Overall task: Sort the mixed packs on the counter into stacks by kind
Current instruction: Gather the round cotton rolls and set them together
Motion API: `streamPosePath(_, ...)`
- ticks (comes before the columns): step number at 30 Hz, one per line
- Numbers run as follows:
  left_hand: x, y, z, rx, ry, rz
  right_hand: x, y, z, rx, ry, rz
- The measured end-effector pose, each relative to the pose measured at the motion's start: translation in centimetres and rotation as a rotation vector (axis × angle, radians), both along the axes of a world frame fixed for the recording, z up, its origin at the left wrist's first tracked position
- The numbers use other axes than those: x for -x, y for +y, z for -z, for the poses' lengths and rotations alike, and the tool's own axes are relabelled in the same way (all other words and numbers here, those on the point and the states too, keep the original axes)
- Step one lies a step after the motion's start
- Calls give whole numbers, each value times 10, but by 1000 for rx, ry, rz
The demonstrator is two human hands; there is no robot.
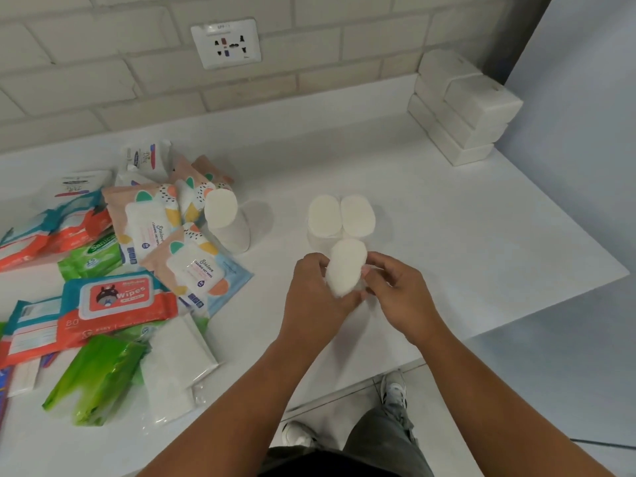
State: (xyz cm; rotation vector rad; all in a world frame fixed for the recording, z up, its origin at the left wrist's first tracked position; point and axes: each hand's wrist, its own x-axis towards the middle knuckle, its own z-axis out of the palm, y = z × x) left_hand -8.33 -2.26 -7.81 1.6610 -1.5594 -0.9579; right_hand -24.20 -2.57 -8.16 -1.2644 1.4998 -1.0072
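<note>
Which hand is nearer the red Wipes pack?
Left. The left hand is right of the red Wipes pack, gripping a white pad roll; the right hand holds that roll's far side, farther from the pack.

The white counter (447,235) carries two upright cotton-pad rolls (323,215) just beyond the grip. A heap of wipe packs (120,270) lies well left, and stacked white tissue packs (461,111) sit far beyond it to the right.

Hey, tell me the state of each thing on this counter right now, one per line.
Held pad roll: gripped by left hand and right hand.
Two pad rolls: upright, side by side.
Lone pad roll: standing beside the heap.
Wipes packs: jumbled, unsorted heap.
White tissue packs: stacked in the corner.
</note>
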Motion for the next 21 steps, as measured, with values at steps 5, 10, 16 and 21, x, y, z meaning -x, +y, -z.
streamPosePath(5, 9, -3, 5, -27, 68, 84, 3, -1, 0, -31, -68, -14)
streamPosePath(10, 11, -8, 6, -47, 64, 114, 9, -5, 2, -32, -91, 17)
streamPosePath(16, -9, -13, -3, -26, 13, 133, 8, -10, 3, -37, -59, 117)
streamPosePath(21, -65, -45, -17, 283, -148, -150, 8, -14, -1, -42, -55, 111)
